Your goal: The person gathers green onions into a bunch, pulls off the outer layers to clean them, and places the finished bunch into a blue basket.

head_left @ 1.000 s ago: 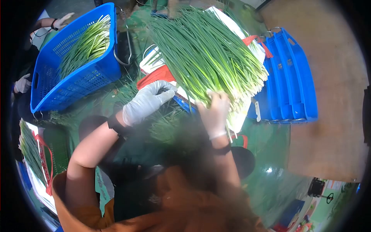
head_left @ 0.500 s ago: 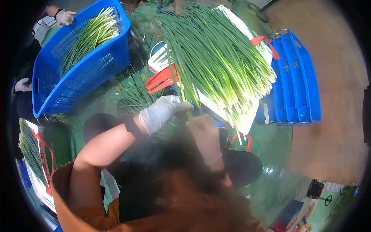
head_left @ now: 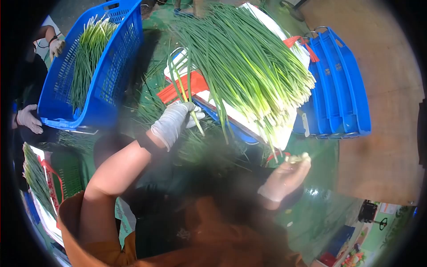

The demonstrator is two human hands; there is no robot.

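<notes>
We see a broad heap of green onions lying aslant on a white board, the leaves dark green and slender at the far end, paling through bright yellow-green to white at the near right, where the root ends make a ragged edge. Most stalks run side by side, though a few stray ones hang past the near edge of the board, over the blue below it. Our left hand, in a whitish glove, is closed around a few held stalks just left of the heap; their pale, smooth lower ends poke out below the fingers, and their thin green leaves rise past a red ribbon. Our right hand, also gloved, is turned up near the board's lower corner, well apart from the left, its fingertips pinching a small pale yellowish scrap whose exact form we cannot make out. To the right stand nested blue crates. At upper left, 1 blue basket holds more green onions, white ends uppermost, with a co-worker's gloved hand at its side.
</notes>
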